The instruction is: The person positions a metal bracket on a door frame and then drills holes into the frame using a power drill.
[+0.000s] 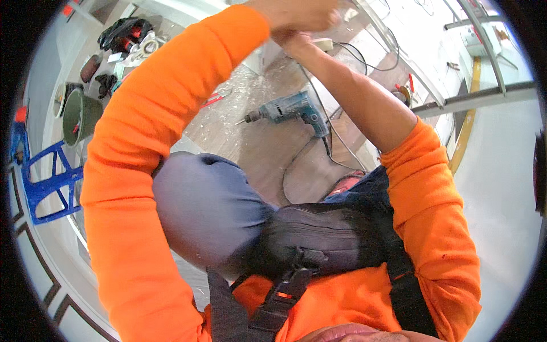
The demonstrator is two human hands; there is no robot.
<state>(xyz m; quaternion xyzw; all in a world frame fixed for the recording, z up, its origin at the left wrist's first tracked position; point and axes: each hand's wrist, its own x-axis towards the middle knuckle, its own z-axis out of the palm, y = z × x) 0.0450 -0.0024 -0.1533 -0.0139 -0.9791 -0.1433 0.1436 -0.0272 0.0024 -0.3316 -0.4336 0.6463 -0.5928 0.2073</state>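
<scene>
My left hand [305,14] is blurred at the upper edge, its wrist crossing above my right hand [293,43]. The two hands are close together or touching. My left hand covers most of the right one, so the right fingers are hidden. Smearing hides how the left fingers are set and whether anything is in them. Below my hands, a teal corded power drill [290,111] lies on its side on the dusty floor, a bit in its chuck pointing left. Neither hand touches it. Its dark cord loops toward my right foot.
Metal framing [473,100] stands at the right, beside a yellow strip [467,131]. To my left are a green bucket [80,117], a blue plastic frame-like piece [54,182] and a black bag [122,34]. A red-handled tool [212,101] lies near my left sleeve.
</scene>
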